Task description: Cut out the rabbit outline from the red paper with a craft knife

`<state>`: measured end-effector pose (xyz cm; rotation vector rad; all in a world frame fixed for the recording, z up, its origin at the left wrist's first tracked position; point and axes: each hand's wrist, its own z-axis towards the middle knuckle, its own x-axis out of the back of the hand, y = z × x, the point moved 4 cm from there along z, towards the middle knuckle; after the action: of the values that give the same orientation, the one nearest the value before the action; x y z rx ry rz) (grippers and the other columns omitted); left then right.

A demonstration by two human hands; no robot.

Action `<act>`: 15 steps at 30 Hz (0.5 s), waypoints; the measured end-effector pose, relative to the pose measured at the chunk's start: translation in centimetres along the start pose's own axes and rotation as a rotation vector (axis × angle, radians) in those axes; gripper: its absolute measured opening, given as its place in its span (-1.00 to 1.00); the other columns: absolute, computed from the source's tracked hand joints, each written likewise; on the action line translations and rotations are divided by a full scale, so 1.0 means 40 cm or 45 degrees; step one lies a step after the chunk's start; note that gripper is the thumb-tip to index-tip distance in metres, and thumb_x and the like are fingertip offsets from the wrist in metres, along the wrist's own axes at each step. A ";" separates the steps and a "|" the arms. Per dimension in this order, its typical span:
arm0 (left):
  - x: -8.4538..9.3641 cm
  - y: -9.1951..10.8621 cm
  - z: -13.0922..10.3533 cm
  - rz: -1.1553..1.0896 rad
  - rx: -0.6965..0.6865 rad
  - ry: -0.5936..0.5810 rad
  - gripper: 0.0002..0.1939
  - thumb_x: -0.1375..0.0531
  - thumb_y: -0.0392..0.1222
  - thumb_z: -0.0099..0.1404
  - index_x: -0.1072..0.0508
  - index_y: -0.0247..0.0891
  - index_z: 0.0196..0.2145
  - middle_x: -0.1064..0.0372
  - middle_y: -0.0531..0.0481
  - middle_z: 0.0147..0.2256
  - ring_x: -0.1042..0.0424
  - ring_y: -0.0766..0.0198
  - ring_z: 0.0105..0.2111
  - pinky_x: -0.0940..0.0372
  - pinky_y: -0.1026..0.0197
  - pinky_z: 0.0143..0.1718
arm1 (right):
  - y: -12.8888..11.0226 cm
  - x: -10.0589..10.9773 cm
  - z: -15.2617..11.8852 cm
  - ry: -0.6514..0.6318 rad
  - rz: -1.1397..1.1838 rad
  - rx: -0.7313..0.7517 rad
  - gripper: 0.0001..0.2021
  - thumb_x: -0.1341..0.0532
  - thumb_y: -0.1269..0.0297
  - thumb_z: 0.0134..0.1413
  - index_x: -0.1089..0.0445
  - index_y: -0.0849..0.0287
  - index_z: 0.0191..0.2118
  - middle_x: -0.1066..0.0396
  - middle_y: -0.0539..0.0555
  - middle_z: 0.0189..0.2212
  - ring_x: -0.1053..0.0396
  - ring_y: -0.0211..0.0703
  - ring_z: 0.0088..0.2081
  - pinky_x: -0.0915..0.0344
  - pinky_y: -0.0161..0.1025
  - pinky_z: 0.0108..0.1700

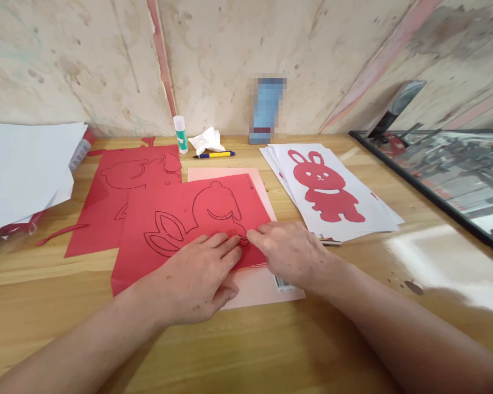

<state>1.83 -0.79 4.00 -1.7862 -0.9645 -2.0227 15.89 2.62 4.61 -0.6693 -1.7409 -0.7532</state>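
A sheet of red paper (181,202) with a drawn rabbit outline lies slanted over a pale pink booklet (267,295). My left hand (201,268) lies flat on the red sheet, its fingers stretched out toward the drawing's lower right part. Close beside those fingertips, my right hand (290,249) is closed, with its fingertips down on the outline. A small pale sliver shows between the two hands, but what the right fingers pinch is hidden. A slim silver stick (331,242) pokes out behind the right hand; I cannot tell whether the hand holds it.
Left are another red sheet (94,219) with cut outlines, a red scrap strip (61,234) and white papers (24,169). A glue stick (181,135), crumpled tissue (207,140) and yellow-blue pen (214,155) are behind. Right are a red rabbit cutout (326,189) on white sheets and a black-framed panel (435,197).
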 end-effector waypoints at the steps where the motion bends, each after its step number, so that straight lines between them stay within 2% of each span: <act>1: 0.000 0.000 0.000 0.003 0.002 -0.006 -0.52 -0.07 -0.12 0.28 -0.20 -0.34 0.11 -0.19 -0.21 0.13 -0.16 0.00 0.10 -0.17 -0.04 0.05 | 0.001 -0.001 0.000 0.015 -0.006 0.016 -0.74 -0.04 0.53 0.05 -0.38 0.17 -0.19 -0.42 0.05 -0.49 -0.34 -0.19 -0.47 0.01 -0.26 -0.52; 7: 0.000 0.002 0.005 0.011 -0.001 -0.038 -0.52 -0.07 -0.13 0.27 -0.21 -0.38 0.11 -0.16 -0.23 0.15 -0.15 0.00 0.10 -0.16 -0.05 0.06 | 0.010 -0.003 0.000 0.105 -0.010 0.108 -0.74 -0.05 0.58 -0.01 -0.37 0.18 -0.24 -0.41 0.03 -0.50 -0.31 -0.21 -0.46 0.09 -0.25 -0.50; 12: 0.001 0.006 0.005 0.008 -0.015 -0.048 -0.57 -0.05 -0.18 0.28 -0.24 -0.34 0.08 -0.16 -0.22 0.15 -0.16 0.00 0.08 -0.17 -0.05 0.03 | 0.020 -0.007 0.002 0.174 -0.030 0.190 -0.76 -0.04 0.58 0.01 -0.38 0.18 -0.28 -0.39 0.05 -0.49 -0.26 -0.21 -0.45 0.11 -0.25 -0.49; 15: 0.000 0.005 0.006 0.014 -0.010 -0.064 -0.54 -0.05 -0.16 0.28 -0.21 -0.35 0.11 -0.15 -0.22 0.15 -0.14 0.00 0.08 -0.17 -0.05 0.03 | 0.026 -0.015 0.003 0.216 -0.034 0.235 -0.75 -0.04 0.58 0.00 -0.38 0.18 -0.28 -0.38 0.03 -0.50 -0.22 -0.23 -0.47 0.12 -0.25 -0.48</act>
<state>2.13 -0.79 4.08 -1.8504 -0.9595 -1.9869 16.76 3.33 4.18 -0.4446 -1.6423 -0.6389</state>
